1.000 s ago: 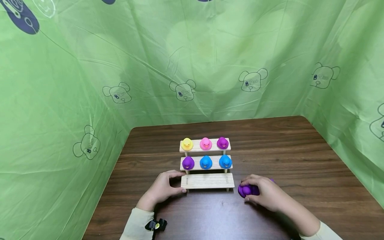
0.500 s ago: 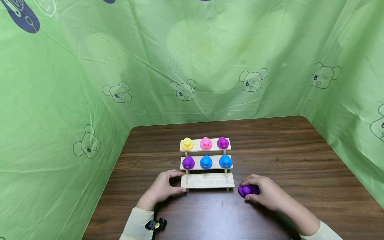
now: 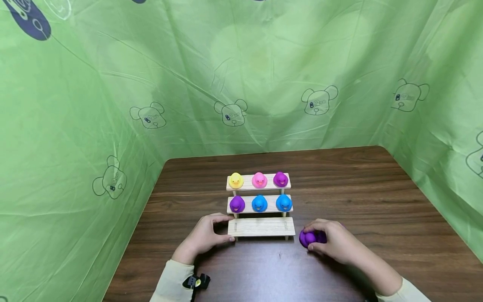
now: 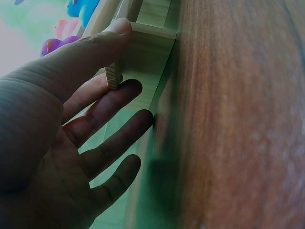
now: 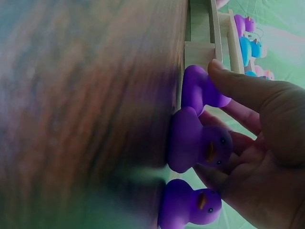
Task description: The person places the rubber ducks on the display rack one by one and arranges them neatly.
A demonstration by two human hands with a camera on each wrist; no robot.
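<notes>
A three-step wooden stand (image 3: 261,227) stands on the table, its lowest step bare. My left hand (image 3: 205,235) grips the left end of that step, thumb (image 4: 95,47) at the front edge and index finger behind. On the right, my right hand (image 3: 333,243) pinches a purple rubber duck (image 5: 194,88) beside the stand's lower right corner, thumb on one side and fingers on the other. In the right wrist view, a second purple duck (image 5: 190,140) and a third purple duck (image 5: 186,205) sit in a row under the palm, mostly hidden from the head view.
Yellow (image 3: 236,180), pink (image 3: 259,180) and purple ducks (image 3: 281,179) sit on the top step. The middle step bears a purple duck (image 3: 237,204) and two blue ducks (image 3: 259,203). Green printed cloth (image 3: 181,84) surrounds the dark wooden table (image 3: 351,180) at the back and sides.
</notes>
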